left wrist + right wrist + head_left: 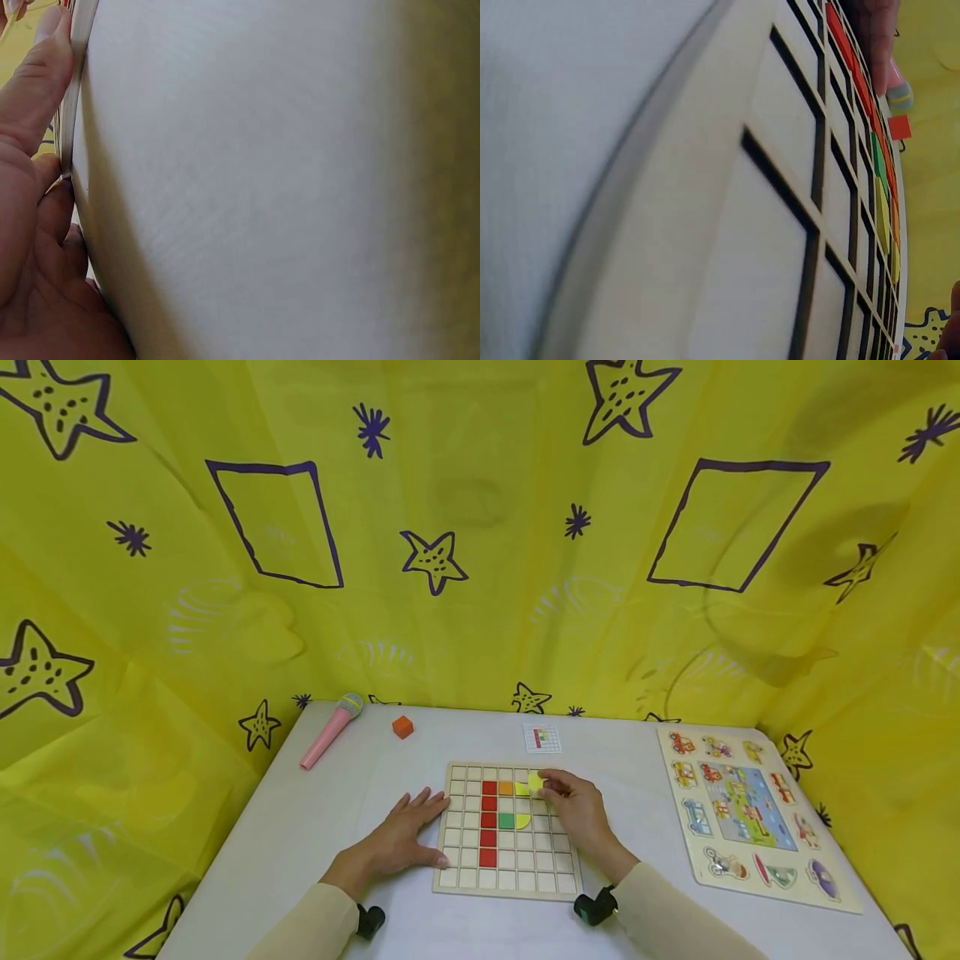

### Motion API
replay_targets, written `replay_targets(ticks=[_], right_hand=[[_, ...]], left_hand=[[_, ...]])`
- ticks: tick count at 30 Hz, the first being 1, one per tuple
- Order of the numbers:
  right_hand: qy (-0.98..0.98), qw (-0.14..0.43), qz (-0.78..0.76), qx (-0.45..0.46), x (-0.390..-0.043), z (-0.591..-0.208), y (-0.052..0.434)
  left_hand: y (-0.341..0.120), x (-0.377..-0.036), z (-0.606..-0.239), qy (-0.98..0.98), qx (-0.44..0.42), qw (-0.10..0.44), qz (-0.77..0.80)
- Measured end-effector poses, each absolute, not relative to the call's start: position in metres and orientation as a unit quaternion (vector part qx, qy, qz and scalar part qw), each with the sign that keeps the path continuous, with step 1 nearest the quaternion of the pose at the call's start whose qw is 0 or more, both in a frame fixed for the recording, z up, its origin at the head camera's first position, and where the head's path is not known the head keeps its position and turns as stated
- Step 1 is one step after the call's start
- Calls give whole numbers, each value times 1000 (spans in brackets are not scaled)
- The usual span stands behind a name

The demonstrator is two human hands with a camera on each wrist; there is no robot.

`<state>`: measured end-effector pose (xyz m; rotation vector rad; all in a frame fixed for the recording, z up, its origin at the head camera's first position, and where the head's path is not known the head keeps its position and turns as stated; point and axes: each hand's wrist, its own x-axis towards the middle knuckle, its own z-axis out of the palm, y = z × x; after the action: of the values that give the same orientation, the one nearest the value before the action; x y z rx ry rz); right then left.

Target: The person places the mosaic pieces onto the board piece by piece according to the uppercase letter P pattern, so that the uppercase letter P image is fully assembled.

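Pink toy microphone (330,731), orange cube (402,727), small pattern card (542,738), vehicle puzzle board (750,806).

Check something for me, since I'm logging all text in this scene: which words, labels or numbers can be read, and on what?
None can be read.
The pattern card shows only a coloured grid, no legible writing.
The picture puzzle board shows vehicle drawings; any print is too small to tell.
The grid board and yellow cloth carry no words.

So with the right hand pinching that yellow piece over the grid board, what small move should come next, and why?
Probably lower the yellow piece into the open cell beneath it: the right hand holds it just above the board, beside the orange tile, while the left hand steadies the edge.
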<state>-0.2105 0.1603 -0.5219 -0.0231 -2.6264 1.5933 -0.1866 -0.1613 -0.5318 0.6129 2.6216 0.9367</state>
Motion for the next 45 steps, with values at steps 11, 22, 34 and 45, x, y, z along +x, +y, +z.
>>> replay_targets(ticks=[11, 22, 34, 45], right_hand=[[-870, 9, 493, -4, -208, -529, 155], [-877, -5, 480, 0, -208, -532, 152], [-895, -6, 444, 32, -209, -530, 150], [-907, -19, 417, 51, -210, -533, 149]], left_hand=[[-161, -187, -532, 911, 214, 144, 321], [-161, -187, -533, 910, 216, 143, 324], [-160, -187, -534, 913, 211, 144, 318], [-161, -187, -535, 913, 215, 141, 317]])
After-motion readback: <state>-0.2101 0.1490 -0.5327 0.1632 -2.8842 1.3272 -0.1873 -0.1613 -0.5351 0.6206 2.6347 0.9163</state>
